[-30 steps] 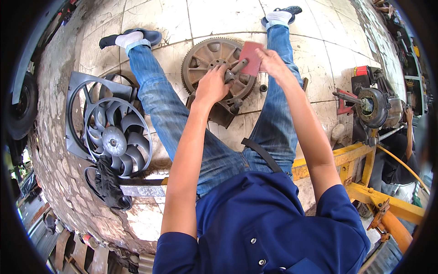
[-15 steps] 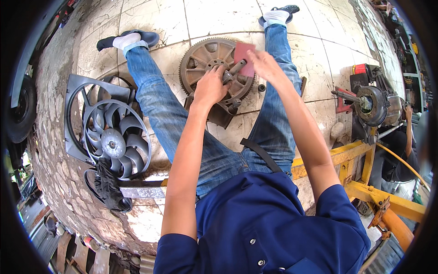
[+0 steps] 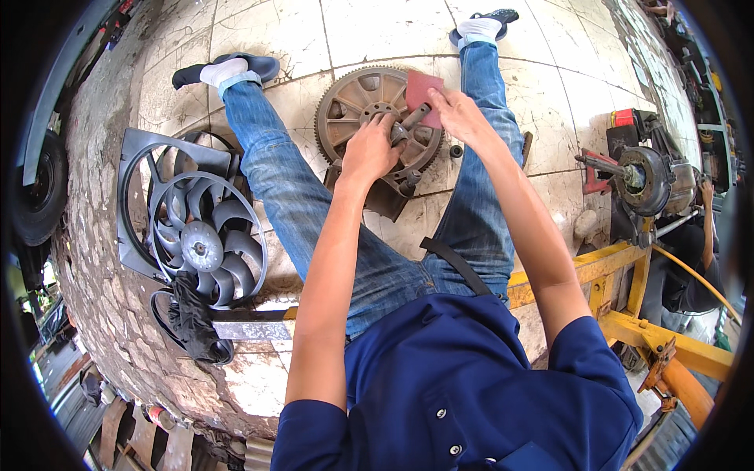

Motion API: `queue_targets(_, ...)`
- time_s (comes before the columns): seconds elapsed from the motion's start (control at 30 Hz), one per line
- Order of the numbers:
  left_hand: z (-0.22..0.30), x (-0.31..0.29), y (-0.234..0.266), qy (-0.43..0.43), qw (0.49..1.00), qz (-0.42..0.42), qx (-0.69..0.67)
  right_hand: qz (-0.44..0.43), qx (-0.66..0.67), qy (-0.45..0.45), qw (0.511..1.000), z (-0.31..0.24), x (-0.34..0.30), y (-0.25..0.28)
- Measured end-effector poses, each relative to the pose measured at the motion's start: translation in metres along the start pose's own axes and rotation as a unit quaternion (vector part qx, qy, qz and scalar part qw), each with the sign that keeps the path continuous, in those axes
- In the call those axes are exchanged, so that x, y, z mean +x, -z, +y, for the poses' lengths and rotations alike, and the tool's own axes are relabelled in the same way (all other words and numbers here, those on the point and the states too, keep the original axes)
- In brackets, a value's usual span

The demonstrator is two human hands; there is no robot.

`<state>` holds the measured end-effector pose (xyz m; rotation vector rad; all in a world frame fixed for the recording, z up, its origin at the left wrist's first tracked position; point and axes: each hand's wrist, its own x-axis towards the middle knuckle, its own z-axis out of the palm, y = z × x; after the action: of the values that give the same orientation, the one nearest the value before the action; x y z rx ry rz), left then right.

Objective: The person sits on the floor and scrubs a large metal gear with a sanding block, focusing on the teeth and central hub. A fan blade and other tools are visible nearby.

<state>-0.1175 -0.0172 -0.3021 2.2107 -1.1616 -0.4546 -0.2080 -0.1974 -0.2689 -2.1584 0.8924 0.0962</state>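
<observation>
Between my outstretched legs a round metal flywheel [image 3: 339, 118] with a toothed rim lies on the tiles. My left hand [image 3: 372, 149] is closed around a grey metal shaft [image 3: 415, 118] above the flywheel's middle; its fingertips are partly hidden. The shaft's free end points up and to the right. My right hand [image 3: 462, 118] pinches a reddish sheet of sandpaper [image 3: 424, 85] beside that end. Part of the sheet lies behind the shaft, and I cannot tell whether they touch. Under the flywheel's near edge sits a dark metal piece [image 3: 385, 200].
A radiator fan [image 3: 202, 246] in its shroud stands at my left, with a black cloth [image 3: 191, 314] nearby. A small dark ring [image 3: 456, 151] lies by my right leg. On the right are a hub assembly [image 3: 646, 180], a yellow metal frame [image 3: 613, 263] and another person's arm [image 3: 708, 216].
The view has shifted slightly, moving the scene a little to the right. My right hand, blurred before, now shows more sharply with the sandpaper still in it. My left hand keeps its grip.
</observation>
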Motion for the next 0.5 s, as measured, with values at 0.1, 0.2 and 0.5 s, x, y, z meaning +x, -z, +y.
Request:
queue_targets(0.1, -0.002, 0.001, 0.000, 0.001, 1.000, -0.001, 0.000, 0.070, 0.066, 0.060, 0.994, 0.010, 0.000, -0.010)
queue_targets(0.2, 0.002, 0.002, 0.002, 0.001, 1.000, -0.006, -0.007, 0.008, 0.064, 0.062, 0.996, 0.014, 0.003, -0.011)
queue_targets(0.5, 0.001, -0.001, 0.001, -0.001, 1.000, 0.001, -0.019, -0.075, -0.036, 0.064, 0.994, -0.008, 0.010, 0.019)
